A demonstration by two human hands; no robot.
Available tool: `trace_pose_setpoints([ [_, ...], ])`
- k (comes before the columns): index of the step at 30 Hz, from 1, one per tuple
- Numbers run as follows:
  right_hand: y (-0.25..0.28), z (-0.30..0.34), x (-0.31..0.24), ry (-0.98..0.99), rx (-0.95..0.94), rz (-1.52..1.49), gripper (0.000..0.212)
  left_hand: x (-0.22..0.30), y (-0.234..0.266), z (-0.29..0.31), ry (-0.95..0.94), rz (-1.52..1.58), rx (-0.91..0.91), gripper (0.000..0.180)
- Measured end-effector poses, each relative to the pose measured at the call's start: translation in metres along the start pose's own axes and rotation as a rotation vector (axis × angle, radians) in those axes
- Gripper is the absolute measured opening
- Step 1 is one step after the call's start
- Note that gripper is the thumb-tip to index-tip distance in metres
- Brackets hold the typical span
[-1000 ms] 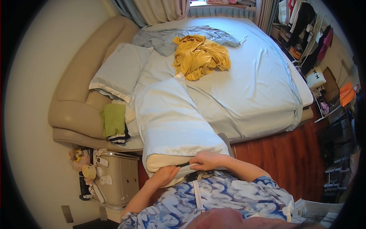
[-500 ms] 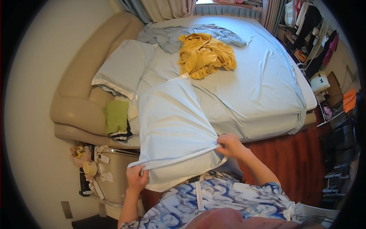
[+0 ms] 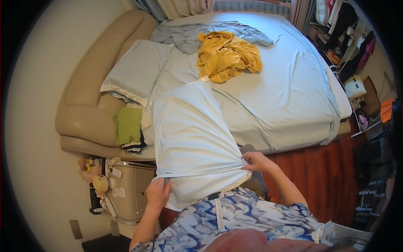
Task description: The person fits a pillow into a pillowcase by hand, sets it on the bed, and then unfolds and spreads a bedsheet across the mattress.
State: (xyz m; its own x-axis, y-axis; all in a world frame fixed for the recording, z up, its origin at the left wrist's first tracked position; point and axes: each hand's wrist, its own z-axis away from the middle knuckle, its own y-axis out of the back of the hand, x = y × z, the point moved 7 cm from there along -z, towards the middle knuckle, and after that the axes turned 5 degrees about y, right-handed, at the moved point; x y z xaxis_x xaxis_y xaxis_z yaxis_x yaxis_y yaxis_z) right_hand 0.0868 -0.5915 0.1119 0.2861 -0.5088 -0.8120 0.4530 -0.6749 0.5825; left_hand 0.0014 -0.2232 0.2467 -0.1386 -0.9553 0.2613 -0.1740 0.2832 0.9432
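Observation:
A pale blue pillowcase stretches from the bed's near side to my waist, with a pillow's bulk under its cloth. My left hand is closed on the case's near left corner, thumb on top. On the opposite side, my right hand pinches the cloth at the near right edge, where creases fan out from the fingers. A fold runs across between both hands. The far corners of the case rest on the bed, close to a bunched mustard-yellow cloth.
The bed has a pale blue sheet and a tan padded headboard. Another pillow leans there, beside folded green cloth. A nightstand stands at left, a cluttered clothes rack at far right.
The near fold of the pillowcase has come down flatter toward me. My left hand has moved slightly right, and my right hand has shifted a little to the right.

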Motion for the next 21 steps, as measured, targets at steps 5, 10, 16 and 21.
trace_pose_setpoints([
  [5,-0.029,-0.024,-0.009,-0.162,0.112,0.397,0.025,0.008,0.0,-0.023,0.039,-0.08,0.253,0.023],
  [10,-0.008,-0.023,0.014,-0.214,0.45,0.526,0.021,0.011,-0.021,-0.044,-0.081,-0.011,0.12,0.021],
  [16,0.029,0.028,0.024,-0.258,0.524,0.353,0.027,0.019,-0.01,-0.015,-0.045,0.179,0.17,0.022],
  [21,0.052,0.064,-0.039,-0.044,0.603,0.213,0.044,0.024,0.033,0.04,-0.216,0.158,0.094,0.03],
])
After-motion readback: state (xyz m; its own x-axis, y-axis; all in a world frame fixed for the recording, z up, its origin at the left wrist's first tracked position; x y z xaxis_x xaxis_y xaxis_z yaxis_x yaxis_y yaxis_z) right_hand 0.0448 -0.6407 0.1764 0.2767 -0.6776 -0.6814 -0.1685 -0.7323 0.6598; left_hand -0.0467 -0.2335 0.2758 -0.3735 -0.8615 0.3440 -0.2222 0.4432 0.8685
